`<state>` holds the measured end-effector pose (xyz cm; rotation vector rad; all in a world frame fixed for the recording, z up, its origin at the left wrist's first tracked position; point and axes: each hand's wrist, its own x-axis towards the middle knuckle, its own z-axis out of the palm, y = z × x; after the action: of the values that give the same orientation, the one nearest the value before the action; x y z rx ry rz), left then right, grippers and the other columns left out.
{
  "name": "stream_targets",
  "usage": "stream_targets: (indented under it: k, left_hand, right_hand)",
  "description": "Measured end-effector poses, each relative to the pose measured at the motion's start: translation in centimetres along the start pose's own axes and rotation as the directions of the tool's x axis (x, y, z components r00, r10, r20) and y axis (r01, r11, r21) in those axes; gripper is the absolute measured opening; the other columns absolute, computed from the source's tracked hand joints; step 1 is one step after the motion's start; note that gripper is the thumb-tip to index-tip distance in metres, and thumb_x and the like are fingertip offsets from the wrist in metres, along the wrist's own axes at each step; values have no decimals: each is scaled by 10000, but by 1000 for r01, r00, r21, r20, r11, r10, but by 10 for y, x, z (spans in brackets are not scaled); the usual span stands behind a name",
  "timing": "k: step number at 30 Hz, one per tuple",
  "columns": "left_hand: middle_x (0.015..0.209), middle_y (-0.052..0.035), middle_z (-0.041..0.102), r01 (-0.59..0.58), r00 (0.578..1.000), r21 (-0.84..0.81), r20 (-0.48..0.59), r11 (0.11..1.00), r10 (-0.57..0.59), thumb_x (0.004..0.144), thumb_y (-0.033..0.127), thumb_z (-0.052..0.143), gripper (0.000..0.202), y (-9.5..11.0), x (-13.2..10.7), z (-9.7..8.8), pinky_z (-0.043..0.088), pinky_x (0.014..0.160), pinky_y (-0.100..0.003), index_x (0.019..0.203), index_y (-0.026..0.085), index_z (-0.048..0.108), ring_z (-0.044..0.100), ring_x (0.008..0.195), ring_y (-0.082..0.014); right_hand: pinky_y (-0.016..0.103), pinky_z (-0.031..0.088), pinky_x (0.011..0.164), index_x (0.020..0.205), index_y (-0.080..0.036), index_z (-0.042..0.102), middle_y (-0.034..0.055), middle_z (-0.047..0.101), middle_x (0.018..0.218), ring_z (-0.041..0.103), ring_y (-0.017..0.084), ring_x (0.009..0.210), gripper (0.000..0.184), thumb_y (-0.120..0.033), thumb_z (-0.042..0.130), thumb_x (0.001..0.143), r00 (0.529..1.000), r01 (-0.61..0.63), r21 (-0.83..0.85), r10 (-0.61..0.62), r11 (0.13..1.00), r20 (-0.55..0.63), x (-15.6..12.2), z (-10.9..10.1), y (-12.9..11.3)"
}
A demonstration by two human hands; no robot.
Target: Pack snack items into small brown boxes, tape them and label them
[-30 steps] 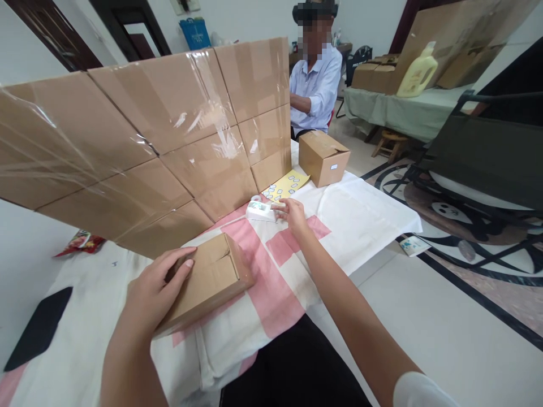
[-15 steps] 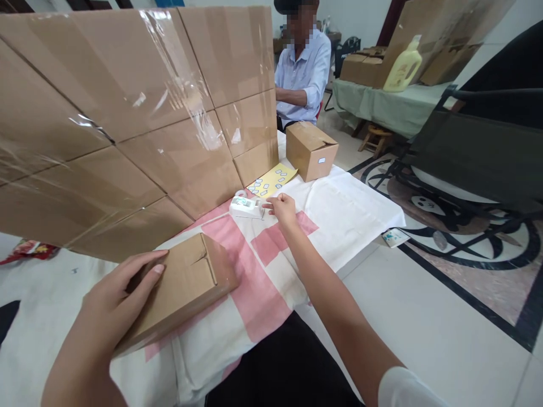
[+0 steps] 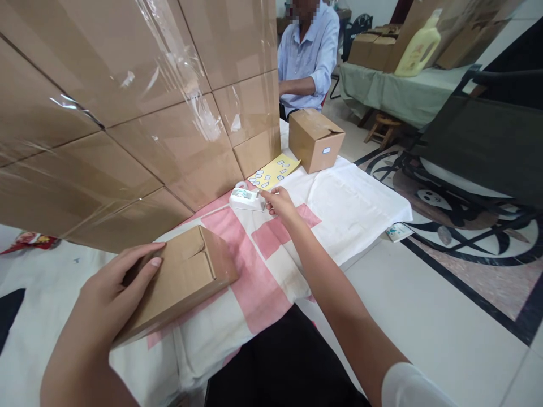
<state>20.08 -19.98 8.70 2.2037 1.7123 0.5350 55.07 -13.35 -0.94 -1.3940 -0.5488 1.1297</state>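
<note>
A closed cardboard box [image 3: 182, 271] lies on the pink-and-white cloth in front of me. My left hand [image 3: 123, 282] holds its near left part, with the thumb on top and the fingers along the far edge. Farther off stands a small white tape dispenser [image 3: 246, 199]. At its right end, the fingertips of my right hand [image 3: 278, 202] are pinched together on the end of the tape; the thin strip itself is hard to see. Behind the dispenser lies a yellow sheet [image 3: 278, 170] bearing several small white stickers.
A tall stack of plastic-wrapped cartons [image 3: 165, 135] walls off the left and back. Another cardboard box [image 3: 316, 141] with a white label stands at the table's far end, near a seated person [image 3: 307, 62]. A dark folding chair [image 3: 479, 141] is at right.
My view has tilted slightly downward. The fingers of my right hand have closed in at the tape dispenser's end. My left hand stays on the cardboard box.
</note>
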Motion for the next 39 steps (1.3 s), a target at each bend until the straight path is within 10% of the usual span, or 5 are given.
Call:
stream_targets:
  k: [39]
  left_hand:
    - [1295, 85, 662, -25, 1000, 40, -9, 999, 26, 916, 570, 491, 355, -5, -4, 0, 418, 921, -328, 1208, 422, 626, 611, 1152, -202]
  right_hand:
    - [377, 636, 720, 757, -210, 441, -46, 470, 573, 725, 230, 741, 238, -52, 553, 619, 968, -242, 363, 196, 900, 157, 26, -12, -3]
